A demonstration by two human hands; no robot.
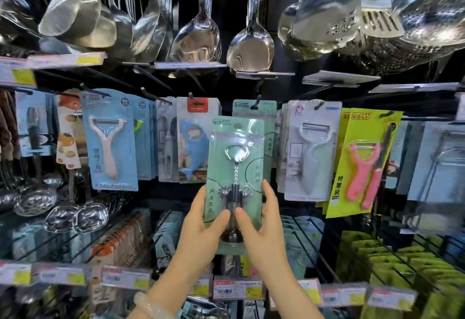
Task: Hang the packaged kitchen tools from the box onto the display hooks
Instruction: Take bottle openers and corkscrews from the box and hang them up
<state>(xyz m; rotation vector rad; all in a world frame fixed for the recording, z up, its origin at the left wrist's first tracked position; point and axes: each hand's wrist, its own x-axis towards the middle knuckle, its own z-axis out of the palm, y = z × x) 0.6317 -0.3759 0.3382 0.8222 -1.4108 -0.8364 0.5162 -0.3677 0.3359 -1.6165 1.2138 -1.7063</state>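
I hold a mint-green packaged corkscrew (235,167) upright in front of the display. My left hand (201,228) grips its lower left edge, thumb on the front. My right hand (264,228) grips the lower right edge, thumb on the front too. The package's top sits just below and in front of a black display hook (256,103) that carries matching green packages (254,111). Neighbouring hooks hold a blue shark-shaped opener package (195,142) and a white peeler package (312,150). No box is in view.
Steel ladles and spatulas (249,47) hang above. A blue peeler package (109,140) hangs at left, a yellow-green one with a pink peeler (362,165) at right. Wire bins (377,255) of packages and price-tag rails (236,291) lie below.
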